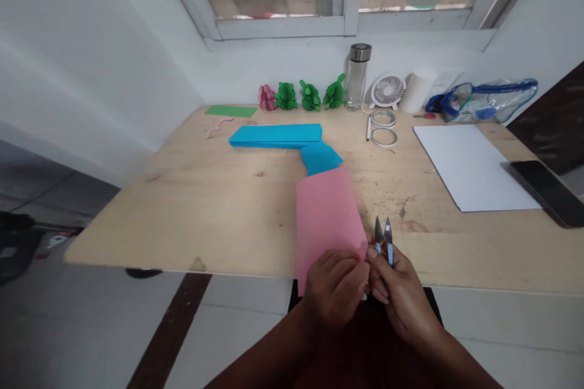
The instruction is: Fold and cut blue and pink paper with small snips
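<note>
A pink sheet of paper [326, 213] lies over the front edge of the wooden table. Closed around its lower right part is my left hand [336, 287], gripping the paper near the edge. My right hand [400, 292] is closed on thread snips [384, 240], whose two blades point away from me and stand apart, beside the paper. The right fingertips come close to the paper's right edge; whether they touch it I cannot tell. Just beyond the pink sheet are a small blue paper piece [320, 157] and a stack of long blue strips [276, 135].
Along the wall stand several green paper figures [310, 96], a pink one [266, 98], a glass bottle [356, 79] and a small fan [387, 90]. Tape rolls [384, 137] and a pen [368, 129] lie before them. White sheets [474, 167] and a phone [547, 191] are at right.
</note>
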### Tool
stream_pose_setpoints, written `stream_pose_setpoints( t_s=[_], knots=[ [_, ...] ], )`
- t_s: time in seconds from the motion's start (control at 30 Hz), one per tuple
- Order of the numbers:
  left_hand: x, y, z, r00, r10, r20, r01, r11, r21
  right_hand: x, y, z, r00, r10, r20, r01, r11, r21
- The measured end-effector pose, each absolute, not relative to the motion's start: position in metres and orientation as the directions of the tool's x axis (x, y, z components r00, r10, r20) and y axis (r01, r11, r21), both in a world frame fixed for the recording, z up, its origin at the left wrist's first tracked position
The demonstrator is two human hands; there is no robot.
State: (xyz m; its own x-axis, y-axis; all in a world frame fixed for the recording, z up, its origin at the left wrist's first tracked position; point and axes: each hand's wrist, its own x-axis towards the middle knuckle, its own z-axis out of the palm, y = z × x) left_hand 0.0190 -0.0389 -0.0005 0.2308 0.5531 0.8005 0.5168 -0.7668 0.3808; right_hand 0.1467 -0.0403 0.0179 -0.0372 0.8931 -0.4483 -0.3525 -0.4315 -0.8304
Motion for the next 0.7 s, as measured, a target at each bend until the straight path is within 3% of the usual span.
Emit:
stream_pose_setpoints(
  t_s=[0.23,0.43,0.57,0.7],
  knots=[
    [0.019,-0.038,0.006,0.104,0.709,0.698,0.438,-0.663,0.608,0.144,-0.033,0.029,0.002,0.888,-0.461,-0.363,-0.429,-0.827],
    [0.013,-0.042,0.021,-0.093,0.899,0.427,0.361,-0.369,0.856,0.146,-0.031,0.022,0.040,0.893,-0.449,-0.264,-0.424,-0.867],
    [-0.013,-0.043,0.037,-0.282,0.882,0.377,0.315,-0.286,0.905,0.161,-0.022,0.020,0.122,0.902,-0.413,-0.195,-0.387,-0.901],
    [-0.057,-0.052,0.044,-0.536,0.758,0.371,0.332,-0.215,0.918,0.192,-0.012,0.023,0.206,0.906,-0.370,-0.135,-0.348,-0.928]
  ],
)
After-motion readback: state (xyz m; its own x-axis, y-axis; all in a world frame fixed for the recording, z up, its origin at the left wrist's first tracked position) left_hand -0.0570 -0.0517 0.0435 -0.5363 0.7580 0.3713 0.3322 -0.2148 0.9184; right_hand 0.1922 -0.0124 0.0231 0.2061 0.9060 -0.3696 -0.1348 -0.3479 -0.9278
